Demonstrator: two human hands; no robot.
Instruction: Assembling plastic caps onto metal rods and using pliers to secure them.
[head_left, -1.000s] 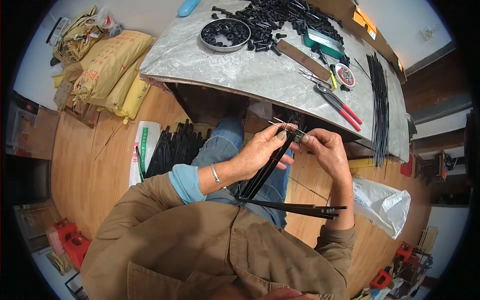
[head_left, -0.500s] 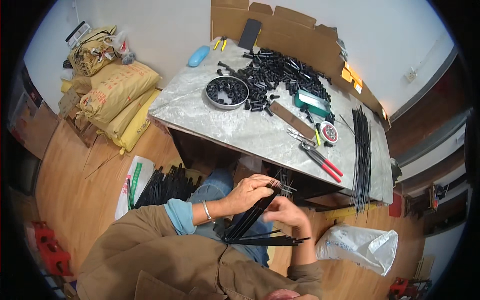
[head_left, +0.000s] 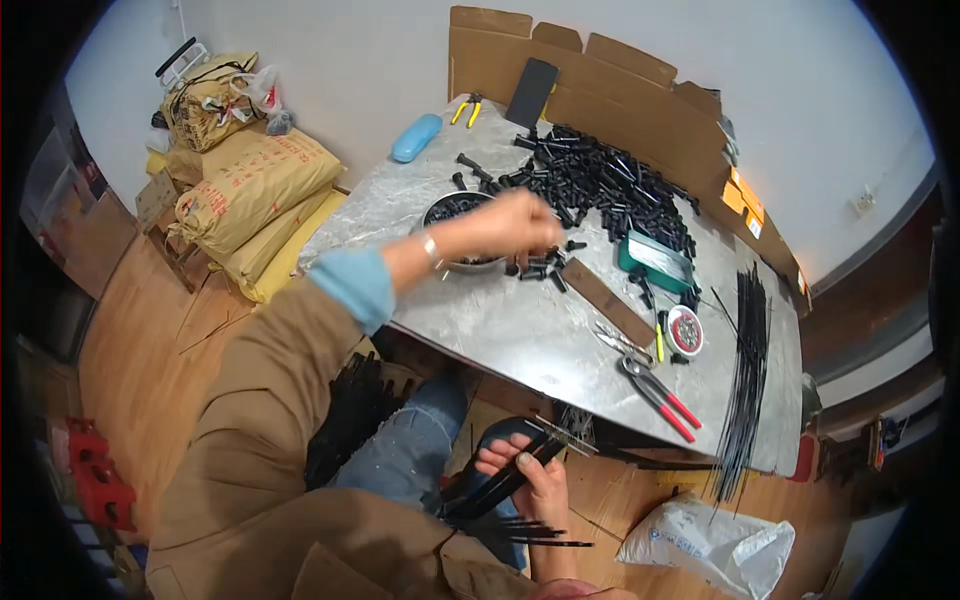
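Holding black rod bundle (head_left: pixel 500 482) in right hand (head_left: pixel 535 478), long axis upper-right.

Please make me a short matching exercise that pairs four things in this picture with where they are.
Things:
1. left hand
2. right hand
3. red-handled pliers
4. blue case

Places:
A. table's far left corner
B. over the bowl of black parts
C. below the table's near edge, holding black strips
D. near the table's front edge

Pairs: 1-B, 2-C, 3-D, 4-A
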